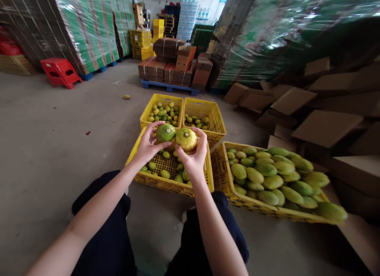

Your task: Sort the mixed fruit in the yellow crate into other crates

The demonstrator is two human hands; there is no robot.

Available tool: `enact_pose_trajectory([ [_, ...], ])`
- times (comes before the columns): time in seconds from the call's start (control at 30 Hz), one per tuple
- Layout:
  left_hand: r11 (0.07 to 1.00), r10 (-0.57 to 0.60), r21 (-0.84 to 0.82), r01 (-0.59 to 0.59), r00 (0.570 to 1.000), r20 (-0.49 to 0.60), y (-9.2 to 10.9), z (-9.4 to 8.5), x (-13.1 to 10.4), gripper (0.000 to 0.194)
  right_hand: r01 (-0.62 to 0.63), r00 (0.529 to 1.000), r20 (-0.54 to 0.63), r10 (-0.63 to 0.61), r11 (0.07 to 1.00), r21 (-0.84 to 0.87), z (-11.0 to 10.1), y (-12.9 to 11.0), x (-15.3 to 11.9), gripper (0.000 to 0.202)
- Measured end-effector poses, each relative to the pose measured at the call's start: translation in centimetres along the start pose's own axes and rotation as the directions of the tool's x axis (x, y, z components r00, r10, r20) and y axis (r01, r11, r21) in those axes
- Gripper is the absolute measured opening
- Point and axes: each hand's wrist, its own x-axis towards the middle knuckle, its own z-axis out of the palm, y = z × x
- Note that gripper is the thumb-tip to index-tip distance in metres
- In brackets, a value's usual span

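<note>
My left hand grips a green papaya, thumb below and fingers around its far side, stem end towards me. A yellow, ribbed papaya is in my right hand, its stem end also facing me. The two fruits are side by side, almost touching, above a yellow plastic crate. Several smaller-looking green and yellow fruits lie on that crate's slatted bottom, partly hidden by my hands and forearms.
Two more yellow crates with fruit stand behind. On the right, a crate is heaped with papayas. Cardboard boxes pile up beyond it. A red stool, a loose yellow fruit and a blue pallet with flattened cartons stand farther off.
</note>
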Motion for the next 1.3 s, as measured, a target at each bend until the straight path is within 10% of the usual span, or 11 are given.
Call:
enact_pose_trajectory([
  [1.3, 0.993, 0.109, 0.043, -0.111, 0.993, 0.043, -1.8, -0.4, 0.1, 0.064, -0.098, 0.994, 0.046, 0.098, 0.995, 0.009, -0.6, 0.0, 0.2, 0.05],
])
